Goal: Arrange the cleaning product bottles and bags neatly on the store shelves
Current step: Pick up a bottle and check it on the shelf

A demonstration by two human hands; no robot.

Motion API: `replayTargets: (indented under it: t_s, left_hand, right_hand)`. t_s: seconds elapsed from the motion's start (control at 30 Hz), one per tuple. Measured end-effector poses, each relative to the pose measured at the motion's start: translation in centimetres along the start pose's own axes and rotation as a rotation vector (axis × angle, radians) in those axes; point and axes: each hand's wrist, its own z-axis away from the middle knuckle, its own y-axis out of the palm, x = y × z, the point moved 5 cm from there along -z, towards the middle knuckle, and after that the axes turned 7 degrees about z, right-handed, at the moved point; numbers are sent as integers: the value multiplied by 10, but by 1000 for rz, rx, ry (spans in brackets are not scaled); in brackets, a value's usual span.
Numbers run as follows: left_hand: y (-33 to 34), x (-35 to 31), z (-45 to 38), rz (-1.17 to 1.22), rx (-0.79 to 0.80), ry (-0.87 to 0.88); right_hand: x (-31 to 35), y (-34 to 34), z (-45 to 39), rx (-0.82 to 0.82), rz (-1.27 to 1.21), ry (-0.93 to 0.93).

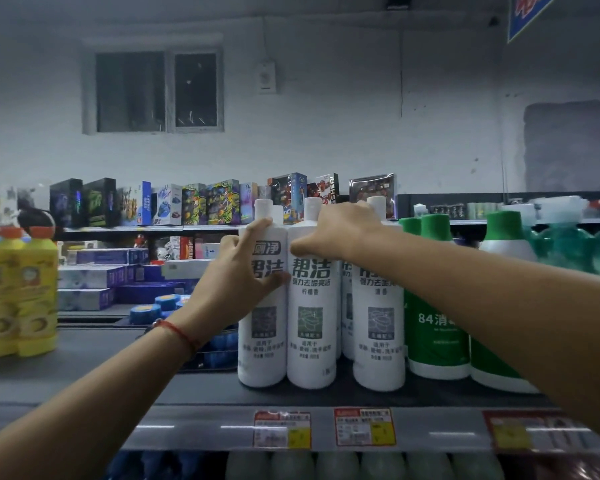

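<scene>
- The yellow bottles stand upright on the shelf, well to the left of the left hand's grip.
- The left hand wraps its grip around the left white bottle, which stands upright, cap up.
- The right hand curls over the shoulder of the middle white bottle, also vertical, thumb on its front.
- Just right of that grip stands another white bottle, then the green bottles, all upright.
</scene>
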Motion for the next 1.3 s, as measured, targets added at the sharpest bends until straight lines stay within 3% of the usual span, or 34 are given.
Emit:
replayTargets:
  t_s: [0.1,0.33,0.43,0.5,0.57,0.6,0.67,0.73,1.03,1.1,1.17,1.23,1.3]
  left_hand:
    - [5,-3,0,27,0,20]
    - [8,-5,-1,34,20,61]
    - [12,0,5,145,19,84]
    - [16,10,14,269,24,11]
    - [24,24,28,448,59,-144]
    - [29,30,36,520,84,-192]
    - [36,37,48,555,113,-210]
    - [39,39,51,574,116,-213]
    - [48,37,52,606,116,-208]
    - [47,33,54,535,104,-194]
    - [42,24,56,212,45,-114]
    - [41,1,63,-203,32,89]
    - [54,-18,72,-407,87,290]
  right_hand:
    - [-2,-5,3,-36,105,20]
    - [-9,-10,5,85,227,-36]
    - [-15,-11,12,63,237,-49]
    - [-31,-15,25,-132,72,-44]
    - [-59,-9,51,-272,-248,51]
    - [-74,4,65,-245,-397,137]
    - [-90,44,90,-28,-654,293]
    - [-88,82,102,154,-775,310]
    - [-89,119,106,33,-928,233]
    - [-87,122,107,13,-899,240]
    - [-87,121,105,12,-871,252]
    - [-87,123,105,54,-859,251]
    - [-82,127,108,132,-851,238]
